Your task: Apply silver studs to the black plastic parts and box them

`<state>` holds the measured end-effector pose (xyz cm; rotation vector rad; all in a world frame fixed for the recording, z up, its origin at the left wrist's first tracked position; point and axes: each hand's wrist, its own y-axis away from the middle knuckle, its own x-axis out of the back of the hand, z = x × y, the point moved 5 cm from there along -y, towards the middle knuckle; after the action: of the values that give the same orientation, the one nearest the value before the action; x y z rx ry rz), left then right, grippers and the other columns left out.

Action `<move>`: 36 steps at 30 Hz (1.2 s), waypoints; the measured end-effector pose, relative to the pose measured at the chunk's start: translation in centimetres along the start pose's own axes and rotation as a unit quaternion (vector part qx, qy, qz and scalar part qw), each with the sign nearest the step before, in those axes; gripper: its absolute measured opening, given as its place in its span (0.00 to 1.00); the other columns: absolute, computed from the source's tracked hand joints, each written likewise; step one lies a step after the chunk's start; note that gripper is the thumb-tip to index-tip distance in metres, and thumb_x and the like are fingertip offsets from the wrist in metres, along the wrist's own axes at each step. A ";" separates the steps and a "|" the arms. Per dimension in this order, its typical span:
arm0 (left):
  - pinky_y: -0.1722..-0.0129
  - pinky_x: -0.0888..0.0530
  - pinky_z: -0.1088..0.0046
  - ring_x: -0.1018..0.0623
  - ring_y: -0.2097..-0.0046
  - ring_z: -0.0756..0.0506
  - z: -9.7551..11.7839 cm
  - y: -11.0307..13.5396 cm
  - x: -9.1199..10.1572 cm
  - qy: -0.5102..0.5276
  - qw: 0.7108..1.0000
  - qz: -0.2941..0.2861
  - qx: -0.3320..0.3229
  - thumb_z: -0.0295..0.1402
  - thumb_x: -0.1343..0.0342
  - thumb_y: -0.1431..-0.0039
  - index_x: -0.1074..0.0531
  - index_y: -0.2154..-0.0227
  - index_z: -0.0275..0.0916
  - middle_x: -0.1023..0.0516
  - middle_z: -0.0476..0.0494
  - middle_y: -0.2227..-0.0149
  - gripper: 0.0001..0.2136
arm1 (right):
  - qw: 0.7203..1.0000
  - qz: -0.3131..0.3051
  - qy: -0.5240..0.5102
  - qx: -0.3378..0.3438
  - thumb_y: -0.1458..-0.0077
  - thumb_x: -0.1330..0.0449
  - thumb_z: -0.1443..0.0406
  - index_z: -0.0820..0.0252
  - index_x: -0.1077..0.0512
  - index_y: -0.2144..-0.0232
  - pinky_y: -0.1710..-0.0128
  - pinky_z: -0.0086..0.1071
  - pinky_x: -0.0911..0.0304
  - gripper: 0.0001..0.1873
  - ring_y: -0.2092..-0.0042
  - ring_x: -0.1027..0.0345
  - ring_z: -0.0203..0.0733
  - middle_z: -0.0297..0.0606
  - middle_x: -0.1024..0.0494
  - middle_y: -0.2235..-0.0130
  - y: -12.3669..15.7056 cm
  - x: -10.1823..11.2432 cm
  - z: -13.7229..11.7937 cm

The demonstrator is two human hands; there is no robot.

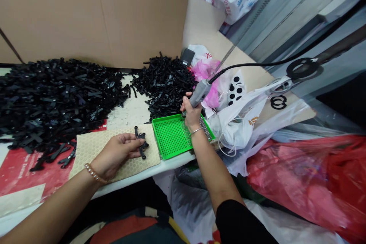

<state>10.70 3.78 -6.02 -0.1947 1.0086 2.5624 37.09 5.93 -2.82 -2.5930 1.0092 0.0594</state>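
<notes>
My left hand [116, 151] rests on a beige honeycomb rubber mat [94, 148], its fingertips holding a small black plastic moulded part [141, 143] against the mat. My right hand [191, 113] grips a grey rotary tool handpiece [200, 92], with its tip pointing down at the far corner of a bright green perforated tray [171, 137]. Metal-looking bits lie in that corner, partly behind my wrist. Two large heaps of black plastic parts [54, 99] [164, 84] lie beyond the mat and tray.
A black cable [271, 63] runs from the handpiece to the upper right. Several white and pink plastic bags [228, 122] crowd the right of the tray, and a red plastic bag [303, 175] lies lower right. A cardboard panel [94, 15] stands behind the heaps, and the white table edge [143, 177] runs below the mat.
</notes>
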 end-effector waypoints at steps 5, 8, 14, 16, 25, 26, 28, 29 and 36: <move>0.73 0.25 0.81 0.23 0.74 0.52 -0.2 -0.3 0.1 0.000 1.000 -0.009 -0.009 0.22 0.34 0.55 0.29 0.78 0.34 0.23 0.48 0.75 0.08 | 1.000 -0.003 -0.005 -0.004 0.56 0.36 0.57 0.57 0.35 0.66 0.81 0.25 0.44 0.16 0.83 0.44 0.27 0.20 0.37 0.82 0.1 0.0 0.3; 0.73 0.24 0.80 0.23 0.74 0.52 -0.3 -0.5 0.1 0.005 1.000 -0.011 -0.011 0.22 0.34 0.56 0.31 0.78 0.34 0.23 0.48 0.76 0.10 | 1.000 0.005 -0.018 0.002 0.56 0.36 0.59 0.58 0.34 0.65 0.82 0.25 0.45 0.17 0.83 0.45 0.28 0.20 0.36 0.83 0.0 0.0 0.1; 0.74 0.24 0.79 0.25 0.75 0.52 -0.4 -0.5 0.0 0.012 1.000 -0.020 -0.017 0.24 0.33 0.56 0.33 0.80 0.35 0.24 0.48 0.77 0.11 | 0.992 0.052 -0.117 0.014 0.55 0.36 0.59 0.56 0.34 0.63 0.80 0.25 0.46 0.17 0.83 0.49 0.28 0.18 0.41 0.84 1.1 -0.6 -3.7; 0.75 0.25 0.79 0.25 0.76 0.53 -0.3 -0.5 0.0 0.012 0.999 -0.020 -0.025 0.25 0.33 0.57 0.34 0.80 0.35 0.25 0.49 0.78 0.12 | 0.988 0.014 -0.152 -0.004 0.52 0.37 0.58 0.54 0.34 0.62 0.80 0.25 0.47 0.16 0.83 0.51 0.27 0.18 0.45 0.83 2.6 -1.9 -5.3; 0.73 0.24 0.77 0.25 0.75 0.52 -0.2 -0.5 -0.1 0.005 0.999 -0.029 -0.034 0.27 0.32 0.58 0.32 0.80 0.35 0.25 0.49 0.78 0.12 | 0.974 -0.139 -0.137 -0.114 0.53 0.40 0.55 0.52 0.34 0.57 0.80 0.28 0.46 0.20 0.82 0.54 0.29 0.21 0.50 0.83 10.4 -7.9 -5.7; 0.73 0.24 0.77 0.25 0.75 0.52 -0.2 -0.4 -0.1 0.003 0.999 -0.030 -0.034 0.27 0.32 0.58 0.32 0.80 0.35 0.26 0.49 0.78 0.11 | 0.975 -0.135 -0.134 -0.118 0.53 0.40 0.55 0.52 0.34 0.57 0.79 0.28 0.46 0.20 0.82 0.54 0.29 0.21 0.50 0.83 10.6 -8.0 -5.5; 0.74 0.25 0.79 0.25 0.75 0.52 -0.1 -0.3 -0.1 0.002 0.999 -0.030 -0.036 0.28 0.32 0.58 0.31 0.79 0.34 0.27 0.50 0.79 0.11 | 0.974 -0.128 -0.141 -0.124 0.53 0.40 0.55 0.52 0.33 0.57 0.79 0.28 0.47 0.20 0.82 0.54 0.29 0.21 0.49 0.82 10.6 -8.1 -5.0; 0.74 0.25 0.79 0.25 0.75 0.52 -0.1 -0.2 -0.1 0.001 0.999 -0.029 -0.036 0.28 0.32 0.58 0.31 0.79 0.34 0.27 0.50 0.79 0.11 | 0.973 -0.125 -0.148 -0.127 0.53 0.40 0.56 0.52 0.33 0.57 0.79 0.28 0.47 0.20 0.82 0.54 0.29 0.21 0.48 0.82 10.6 -8.1 -4.9; 0.74 0.25 0.79 0.25 0.74 0.51 -0.2 -0.2 -0.1 -0.003 0.999 -0.031 -0.041 0.29 0.31 0.58 0.32 0.79 0.35 0.26 0.49 0.79 0.12 | 0.970 -0.129 -0.160 -0.132 0.53 0.40 0.56 0.52 0.34 0.55 0.79 0.27 0.47 0.22 0.82 0.54 0.29 0.21 0.48 0.83 10.9 -8.4 -5.0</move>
<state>10.88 3.79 -6.23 -0.2357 0.8820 2.5487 23.16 2.21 -0.13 -2.8046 0.5764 0.5625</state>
